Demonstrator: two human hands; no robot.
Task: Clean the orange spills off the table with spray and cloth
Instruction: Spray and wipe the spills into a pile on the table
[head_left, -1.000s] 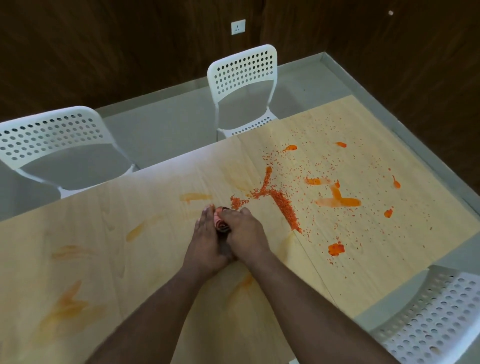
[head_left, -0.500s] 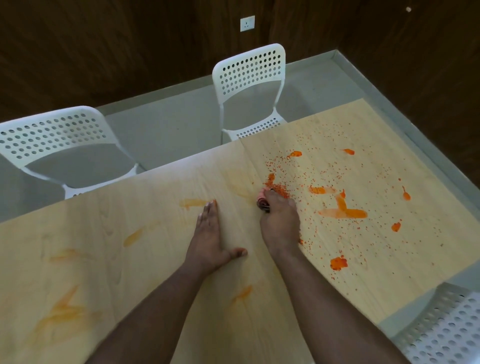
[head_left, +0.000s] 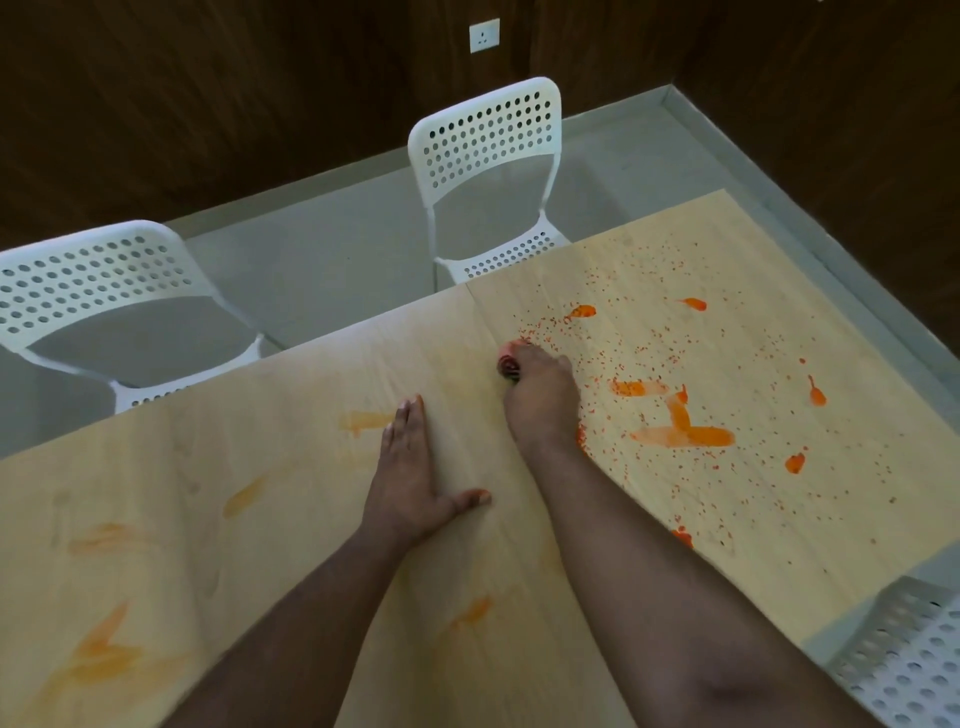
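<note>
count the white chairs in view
3: one chair at the table's far left, one at far centre, one partly cut off at bottom right. Others may be out of frame.

A small rolled cloth (head_left: 509, 365), pink at its far end and dark with stripes nearer, lies on the pale wooden surface (head_left: 311, 519) at its middle, mostly hidden under the right hand (head_left: 540, 395), whose grip covers all but the cloth's left tip. Bright orange spills (head_left: 680, 435) lie to the right of it: a long thick smear with a crossing stroke, several smaller blobs farther right and far, and fine orange specks scattered all around them. Paler, smeared orange streaks (head_left: 366, 420) mark the left half of the surface, faint and thin.
</note>
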